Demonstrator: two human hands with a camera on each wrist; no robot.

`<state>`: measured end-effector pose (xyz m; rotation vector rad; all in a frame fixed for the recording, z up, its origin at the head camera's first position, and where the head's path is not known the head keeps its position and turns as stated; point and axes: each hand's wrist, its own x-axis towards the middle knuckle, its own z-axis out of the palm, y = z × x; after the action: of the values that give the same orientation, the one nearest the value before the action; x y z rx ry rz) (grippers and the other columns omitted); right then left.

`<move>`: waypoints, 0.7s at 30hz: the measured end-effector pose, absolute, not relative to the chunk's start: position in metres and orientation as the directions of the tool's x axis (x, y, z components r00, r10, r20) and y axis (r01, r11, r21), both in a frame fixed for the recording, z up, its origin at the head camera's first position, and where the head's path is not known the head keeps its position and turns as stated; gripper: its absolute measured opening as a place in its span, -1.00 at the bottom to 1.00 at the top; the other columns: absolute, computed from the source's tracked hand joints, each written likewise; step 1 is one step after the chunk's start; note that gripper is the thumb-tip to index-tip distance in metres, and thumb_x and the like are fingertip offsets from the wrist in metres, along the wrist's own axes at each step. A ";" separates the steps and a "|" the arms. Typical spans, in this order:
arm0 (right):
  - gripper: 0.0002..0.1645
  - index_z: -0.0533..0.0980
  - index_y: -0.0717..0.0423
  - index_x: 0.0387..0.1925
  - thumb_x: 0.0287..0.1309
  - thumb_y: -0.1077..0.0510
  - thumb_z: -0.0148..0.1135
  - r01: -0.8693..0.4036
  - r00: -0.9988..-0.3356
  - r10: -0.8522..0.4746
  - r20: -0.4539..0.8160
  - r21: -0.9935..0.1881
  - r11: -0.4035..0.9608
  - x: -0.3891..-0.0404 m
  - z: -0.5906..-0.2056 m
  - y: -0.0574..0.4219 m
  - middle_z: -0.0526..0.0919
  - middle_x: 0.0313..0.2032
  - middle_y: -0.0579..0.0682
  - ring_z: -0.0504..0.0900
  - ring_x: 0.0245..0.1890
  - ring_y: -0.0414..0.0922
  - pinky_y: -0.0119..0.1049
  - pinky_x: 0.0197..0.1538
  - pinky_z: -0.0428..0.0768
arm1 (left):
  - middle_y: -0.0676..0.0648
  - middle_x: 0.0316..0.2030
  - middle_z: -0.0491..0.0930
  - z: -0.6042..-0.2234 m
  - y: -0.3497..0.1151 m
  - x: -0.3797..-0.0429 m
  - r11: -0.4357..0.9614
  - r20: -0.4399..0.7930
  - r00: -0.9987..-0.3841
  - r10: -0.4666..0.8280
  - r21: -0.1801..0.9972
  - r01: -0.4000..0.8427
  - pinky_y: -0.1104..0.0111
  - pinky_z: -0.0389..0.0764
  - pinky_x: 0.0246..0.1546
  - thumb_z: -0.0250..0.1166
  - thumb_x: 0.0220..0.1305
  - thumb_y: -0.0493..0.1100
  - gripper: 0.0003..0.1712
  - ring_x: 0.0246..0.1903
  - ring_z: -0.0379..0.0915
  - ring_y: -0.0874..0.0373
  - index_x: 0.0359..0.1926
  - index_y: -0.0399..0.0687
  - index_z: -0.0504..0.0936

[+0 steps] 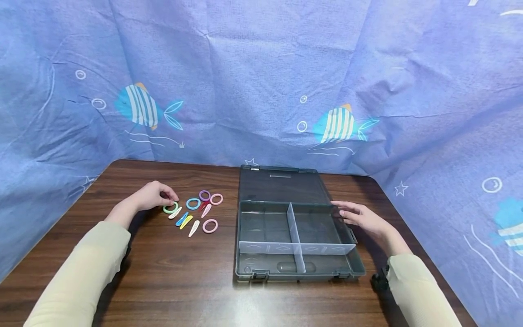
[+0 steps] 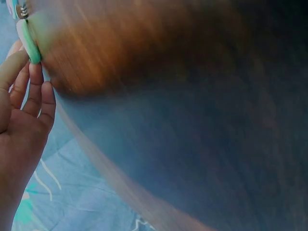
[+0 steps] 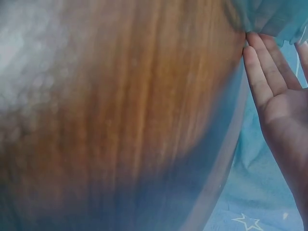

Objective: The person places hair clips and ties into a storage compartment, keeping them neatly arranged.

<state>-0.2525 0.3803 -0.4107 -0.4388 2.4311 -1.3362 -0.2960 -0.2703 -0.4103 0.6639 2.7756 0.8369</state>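
Note:
My left hand (image 1: 155, 196) pinches a green hair tie (image 1: 170, 207) at the left of the table; in the left wrist view the green hair tie (image 2: 30, 42) sits between thumb and fingertips. Close beside it lie a cream snap clip (image 1: 175, 213), a blue clip (image 1: 181, 219) and a yellow clip (image 1: 186, 222). A grey see-through divided box (image 1: 265, 275) stands with its lid (image 1: 282, 185) laid back. At the box's right wall is my right hand (image 1: 363, 219), its fingers extended. The right wrist view shows these fingers (image 3: 262, 72) reaching the box's edge (image 3: 279, 19).
Right of the left hand lie a blue hair tie (image 1: 193, 204), a purple one (image 1: 204, 195) and two pink ones (image 1: 210, 226). Among them are a red clip (image 1: 204, 205), a pink clip (image 1: 206, 210) and another white clip (image 1: 194, 228). A blue fish-print cloth (image 1: 253, 91) hangs behind the table.

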 end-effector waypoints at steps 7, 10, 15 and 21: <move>-0.38 0.26 -0.02 0.35 0.30 -0.02 0.10 -0.083 -0.900 -0.410 -0.150 -0.864 0.497 -0.253 -0.414 0.380 0.18 0.38 0.12 0.45 0.11 -0.37 -0.36 0.09 0.46 | 0.07 -0.45 0.64 -0.409 -0.268 -0.295 0.763 -0.042 -0.888 0.459 0.531 0.369 0.36 0.44 -0.34 0.32 0.16 -0.25 -0.94 -0.42 0.41 0.24 -0.37 -0.03 0.71; -0.37 0.25 -0.03 0.36 0.30 -0.03 0.10 -0.077 -0.898 -0.410 -0.158 -0.862 0.501 -0.252 -0.414 0.379 0.18 0.38 0.11 0.44 0.14 -0.32 -0.31 0.11 0.45 | 0.08 -0.43 0.65 -0.409 -0.270 -0.295 0.774 -0.034 -0.894 0.447 0.515 0.368 0.34 0.43 -0.33 0.32 0.17 -0.24 -0.94 -0.42 0.40 0.22 -0.37 -0.01 0.71; -0.39 0.25 -0.07 0.36 0.31 -0.02 0.08 -0.058 -0.902 -0.395 -0.172 -0.861 0.506 -0.250 -0.414 0.380 0.18 0.38 0.08 0.42 0.18 -0.24 -0.23 0.14 0.45 | 0.06 -0.38 0.67 -0.406 -0.271 -0.294 0.778 -0.024 -0.901 0.433 0.515 0.360 0.29 0.42 -0.29 0.31 0.19 -0.20 -0.94 -0.39 0.41 0.18 -0.34 -0.02 0.71; -0.37 0.25 -0.06 0.36 0.30 -0.04 0.09 -0.040 -0.907 -0.382 -0.178 -0.867 0.497 -0.252 -0.411 0.379 0.16 0.39 0.09 0.38 0.23 -0.13 -0.12 0.18 0.43 | 0.03 -0.41 0.66 -0.395 -0.264 -0.290 0.766 0.043 -0.910 0.412 0.525 0.372 0.32 0.42 -0.35 0.26 0.21 -0.26 -0.91 -0.42 0.40 0.16 -0.31 -0.11 0.70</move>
<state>-0.2517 0.3790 -0.4112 -0.3526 2.3982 -1.3750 -0.2897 -0.2643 -0.3949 0.6404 2.8813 0.8331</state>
